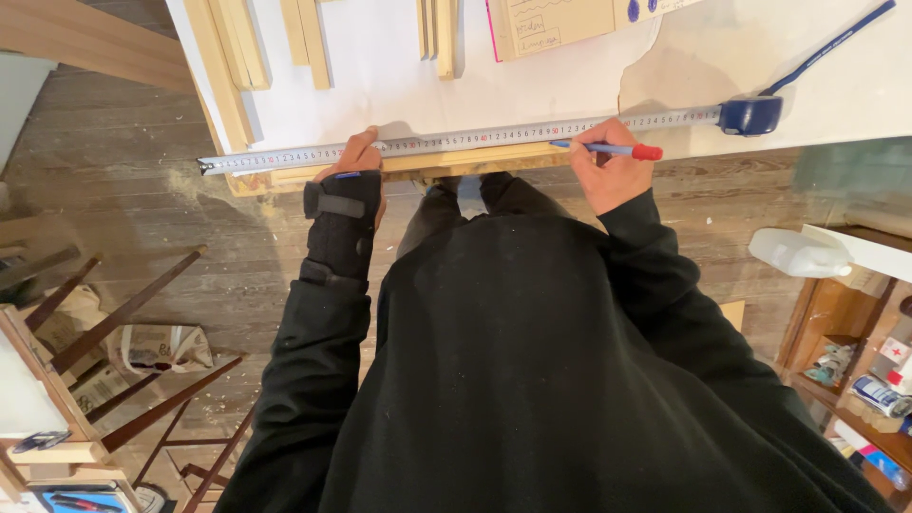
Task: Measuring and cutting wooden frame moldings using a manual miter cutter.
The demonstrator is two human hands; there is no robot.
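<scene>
A steel tape measure blade (475,138) lies stretched along a wooden strip (456,163) at the near edge of a white worktable (380,66). Its blue case (750,115) rests at the right end. My left hand (356,157), in a black wrist brace, presses the tape and the wooden strip down. A blue pen with a red cap (608,149) is gripped in my right hand (608,166), its tip pointing left at the strip just under the tape.
Several wooden slats (233,47) lie at the table's far left, more slats (437,33) in the middle, a cardboard sheet (560,24) beside them. A dark wooden frame (123,313) stands on the sawdusty floor at left. Shelves with a white jug (793,254) stand right.
</scene>
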